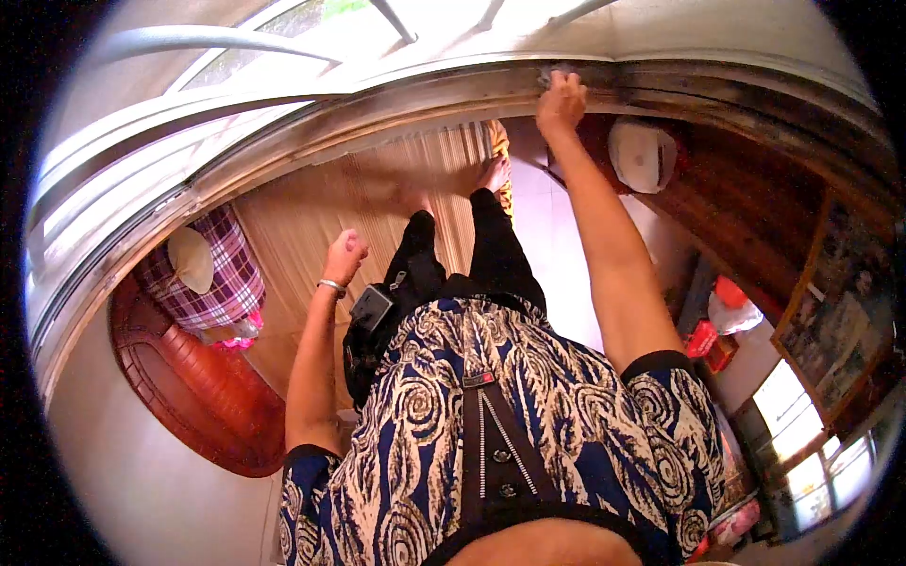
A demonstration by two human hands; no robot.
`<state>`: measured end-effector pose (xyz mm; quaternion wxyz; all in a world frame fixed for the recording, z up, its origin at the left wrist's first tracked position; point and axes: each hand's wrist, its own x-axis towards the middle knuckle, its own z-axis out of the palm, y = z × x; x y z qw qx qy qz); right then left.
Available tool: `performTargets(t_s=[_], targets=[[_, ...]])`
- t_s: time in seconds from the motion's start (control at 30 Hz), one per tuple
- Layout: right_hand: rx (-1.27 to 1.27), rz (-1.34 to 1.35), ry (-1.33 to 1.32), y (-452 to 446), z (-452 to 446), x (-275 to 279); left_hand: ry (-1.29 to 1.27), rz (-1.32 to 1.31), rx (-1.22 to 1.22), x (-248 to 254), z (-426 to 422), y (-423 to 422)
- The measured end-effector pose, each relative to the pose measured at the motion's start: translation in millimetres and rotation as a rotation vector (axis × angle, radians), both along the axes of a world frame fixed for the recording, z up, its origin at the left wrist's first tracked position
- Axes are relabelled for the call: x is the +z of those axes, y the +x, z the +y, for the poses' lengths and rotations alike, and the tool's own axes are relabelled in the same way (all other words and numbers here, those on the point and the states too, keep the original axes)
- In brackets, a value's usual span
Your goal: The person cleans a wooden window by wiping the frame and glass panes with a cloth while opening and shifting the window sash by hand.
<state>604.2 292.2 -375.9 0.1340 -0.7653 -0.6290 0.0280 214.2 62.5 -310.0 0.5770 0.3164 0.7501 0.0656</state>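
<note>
My right hand (562,102) is stretched far forward to the window frame (453,92). Its fingers are curled against the dark sill track, around a small greyish thing that I cannot make out. My left hand (346,257) hangs at my left side in a loose fist, with nothing visible in it and a bracelet (331,286) on the wrist. Near it, a small dark box-shaped device (371,307) sits at my hip. My bare feet stand on a striped mat (321,222), close below the window.
White curved bars (226,40) cross the window. At left are a brown leather headboard (203,387) and a plaid cloth (225,269) with a pale round object on it. On the right stand dark wooden furniture (736,217), a whitish container (642,154) and red items (703,338).
</note>
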Motion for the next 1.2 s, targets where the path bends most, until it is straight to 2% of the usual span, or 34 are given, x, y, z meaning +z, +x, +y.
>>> performTargets(t_s=[0.03, 0.2, 0.37, 0.47, 0.53, 0.6, 0.67, 0.73, 0.77, 0.83, 0.87, 0.9, 0.97, 1.03, 1.1, 1.17, 1.2], targets=[[0.006, 0.027, -0.049, -12.0, -2.0, 6.1, 0.005, -0.017, 0.086, -2.4, -5.6, 0.1], [0.137, 0.082, -0.04, -84.6, -14.8, 4.6, 0.001, -0.001, -0.027, -4.3, -18.6, -7.2], [0.1, 0.092, -0.032, -96.5, -18.9, 21.3, 0.065, -0.104, 0.106, 12.9, -20.8, -2.9], [0.174, 0.106, 0.047, -116.0, -20.2, 11.9, 0.002, -0.034, 0.011, 14.1, -18.2, -2.0], [0.086, 0.036, -0.051, -131.8, -7.1, 23.5, 0.006, -0.062, 0.011, 13.4, -16.4, -0.1], [0.163, 0.294, -0.135, -144.2, -4.0, 27.9, 0.016, -0.099, -0.012, 13.3, -10.5, -1.5], [0.292, 0.388, -0.161, -164.6, -18.0, 29.0, 0.031, -0.045, -0.049, 14.3, -8.6, 6.0], [0.23, 0.547, 0.007, -162.2, -20.4, 27.5, -0.012, -0.053, -0.037, 11.6, -6.0, 8.2], [0.224, 0.546, 0.006, -149.3, -11.1, 22.4, 0.014, -0.063, -0.067, 10.7, -5.0, 6.0], [0.225, 0.637, 0.389, -95.0, 10.3, -6.5, 0.036, -0.076, -0.095, 10.1, -5.6, 5.2], [0.012, 0.452, 0.409, -62.5, 12.3, -2.1, 0.034, -0.091, -0.05, 7.8, -5.8, 5.1], [-0.096, 0.453, 0.202, -20.6, 15.3, 7.0, 0.034, -0.102, 0.0, 5.8, -6.0, 4.1], [-0.091, 0.198, 0.252, 57.6, 15.5, 7.6, 0.025, -0.093, 0.008, -2.4, -11.6, -2.5], [-0.232, 0.185, 0.09, 109.7, 27.8, 13.5, 0.01, -0.089, 0.01, -3.9, -17.3, -4.1], [-0.293, 0.148, 0.028, 118.1, 35.2, 9.3, -0.037, -0.016, -0.033, 0.2, -22.6, -2.3], [-0.279, -0.101, 0.032, 105.2, 37.3, -2.6, -0.027, -0.041, 0.014, -0.1, -27.8, -3.7], [-0.222, -0.044, 0.009, 89.8, 39.6, 3.0, -0.013, -0.075, 0.058, 0.3, -31.3, -4.7]])
